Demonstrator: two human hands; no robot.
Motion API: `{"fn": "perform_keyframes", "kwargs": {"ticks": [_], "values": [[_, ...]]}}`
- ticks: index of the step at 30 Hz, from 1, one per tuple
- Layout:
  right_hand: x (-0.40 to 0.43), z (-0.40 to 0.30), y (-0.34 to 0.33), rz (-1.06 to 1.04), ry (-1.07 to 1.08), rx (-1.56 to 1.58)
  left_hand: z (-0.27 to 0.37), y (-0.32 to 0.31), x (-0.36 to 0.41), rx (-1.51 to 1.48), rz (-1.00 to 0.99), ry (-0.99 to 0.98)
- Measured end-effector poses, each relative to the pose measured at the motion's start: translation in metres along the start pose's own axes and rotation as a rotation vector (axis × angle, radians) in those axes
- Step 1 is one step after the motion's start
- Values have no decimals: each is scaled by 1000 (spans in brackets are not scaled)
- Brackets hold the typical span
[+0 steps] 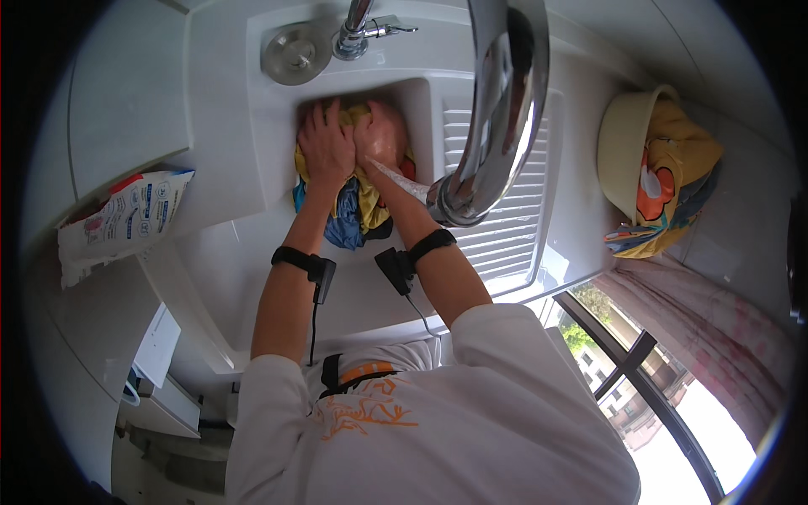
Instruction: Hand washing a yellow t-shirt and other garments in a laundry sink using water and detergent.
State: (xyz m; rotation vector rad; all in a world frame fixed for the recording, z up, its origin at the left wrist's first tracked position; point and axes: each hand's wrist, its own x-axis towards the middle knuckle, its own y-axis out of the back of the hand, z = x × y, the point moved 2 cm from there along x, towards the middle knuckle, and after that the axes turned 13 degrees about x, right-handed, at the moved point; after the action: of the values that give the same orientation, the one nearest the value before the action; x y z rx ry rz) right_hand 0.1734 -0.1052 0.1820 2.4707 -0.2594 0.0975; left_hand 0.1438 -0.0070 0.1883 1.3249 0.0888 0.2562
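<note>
Wet, bunched cloth (346, 211) in yellow, blue and orange lies in the basin of a white laundry sink (416, 117). My left hand (327, 144) presses on it from above, palm down with the fingers spread. Close beside it, my right hand (382, 136) bears on the same cloth, its thumb over a yellow part and its fingers partly hidden. From the spout of a chrome faucet (464, 196), water (404, 180) runs onto my right wrist. The bottom of the basin is covered by the cloth.
A ribbed washboard (495, 246) adjoins the basin on the right. Behind it are a chrome lever valve (351, 41) and a round metal sink strainer (297, 53). A cream bucket (618, 151) holding printed yellow cloth stands right; a printed plastic bag (129, 218) lies left.
</note>
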Motion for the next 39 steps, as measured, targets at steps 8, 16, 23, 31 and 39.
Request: {"fn": "perform_keyframes", "kwargs": {"ticks": [8, 16, 23, 31, 39], "values": [[15, -3, -2, -408, -154, -205, -11, -35, 3, -71, -140, 36], [7, -14, 11, -418, -249, -140, -7, -13, -7, 4, -88, -54], [-15, -11, 19, -261, -61, 33, -15, -16, -34, 10, 67, -181], [-55, -35, 56, -241, 5, 180, -4, 36, -60, -146, -54, -98], [-119, -6, 70, -231, -100, 113, 2, 56, -110, -61, -184, -161]]}}
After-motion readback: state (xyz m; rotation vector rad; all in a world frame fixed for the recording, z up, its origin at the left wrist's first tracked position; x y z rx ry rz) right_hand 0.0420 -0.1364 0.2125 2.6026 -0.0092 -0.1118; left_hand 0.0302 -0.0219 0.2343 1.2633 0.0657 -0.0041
